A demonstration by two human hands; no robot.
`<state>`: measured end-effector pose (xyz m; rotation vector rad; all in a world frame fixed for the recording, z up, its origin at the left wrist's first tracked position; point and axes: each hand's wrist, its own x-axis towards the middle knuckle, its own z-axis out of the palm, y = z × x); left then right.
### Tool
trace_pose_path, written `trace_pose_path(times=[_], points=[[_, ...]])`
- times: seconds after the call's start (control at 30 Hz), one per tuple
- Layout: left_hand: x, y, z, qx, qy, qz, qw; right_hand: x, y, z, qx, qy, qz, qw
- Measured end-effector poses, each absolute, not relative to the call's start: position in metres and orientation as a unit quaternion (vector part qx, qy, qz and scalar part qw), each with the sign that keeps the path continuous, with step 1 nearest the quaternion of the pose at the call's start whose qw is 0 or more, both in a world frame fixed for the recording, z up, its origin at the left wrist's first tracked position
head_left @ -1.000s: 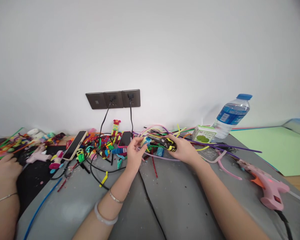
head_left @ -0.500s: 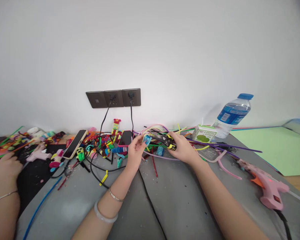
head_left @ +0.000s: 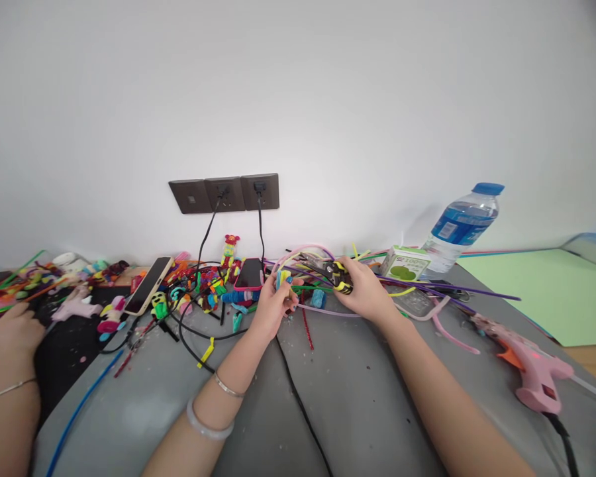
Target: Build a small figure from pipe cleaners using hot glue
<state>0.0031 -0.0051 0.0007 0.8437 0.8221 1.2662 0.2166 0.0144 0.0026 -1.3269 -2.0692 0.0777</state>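
Observation:
My left hand (head_left: 272, 306) is closed around a small blue and yellow pipe-cleaner piece (head_left: 283, 278), held upright just above the grey table (head_left: 357, 397). My right hand (head_left: 366, 290) grips black pliers with yellow-striped handles (head_left: 334, 271), their jaws pointing left toward that piece. Both hands hover over a tangle of coloured pipe cleaners (head_left: 318, 262) near the wall. A loose blue fuzzy bit (head_left: 318, 299) lies between the hands.
A pink glue gun (head_left: 529, 368) lies at the right, a water bottle (head_left: 461, 226) and a small green carton (head_left: 404, 262) behind. Two phones (head_left: 149, 285) (head_left: 250, 273) charge below wall sockets (head_left: 224, 194). Another person's hand (head_left: 7, 334) rests at the far left among craft figures.
My left hand has turned the blue and yellow piece upright and closed round it. The pliers in my right hand rose slightly and moved closer to it.

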Motion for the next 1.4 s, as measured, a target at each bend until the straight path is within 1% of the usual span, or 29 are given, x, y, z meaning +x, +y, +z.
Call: trace_pose_path(times=[0.2, 0.37, 0.53, 0.73, 1.07, 1.4], points=[[0.0018, -0.0062, -0.0002, 0.459, 0.377, 0.534, 0.601, 0.2196, 0.0137, 0.0047, -0.501, -0.788, 0.024, 0.357], [0.0039, -0.0101, 0.0031, 0.489, 0.395, 0.509, 0.588, 0.2171, 0.0111, 0.006, -0.466, -0.819, 0.041, 0.333], [0.0018, -0.0094, 0.0005, 0.556, 0.411, 0.492, 0.529, 0.2143, 0.0113, 0.0039, -0.448, -0.832, 0.049, 0.322], [-0.0006, -0.0119, 0.0025, 0.648, 0.397, 0.449, 0.469, 0.2162, 0.0118, 0.0041, -0.447, -0.829, 0.041, 0.334], [0.0011, -0.0136, 0.0017, 0.677, 0.421, 0.441, 0.413, 0.2157, 0.0126, 0.0017, -0.444, -0.83, 0.038, 0.336], [0.0003, -0.0145, 0.0011, 0.696, 0.413, 0.426, 0.404, 0.2168, 0.0133, 0.0008, -0.448, -0.831, 0.041, 0.328]])
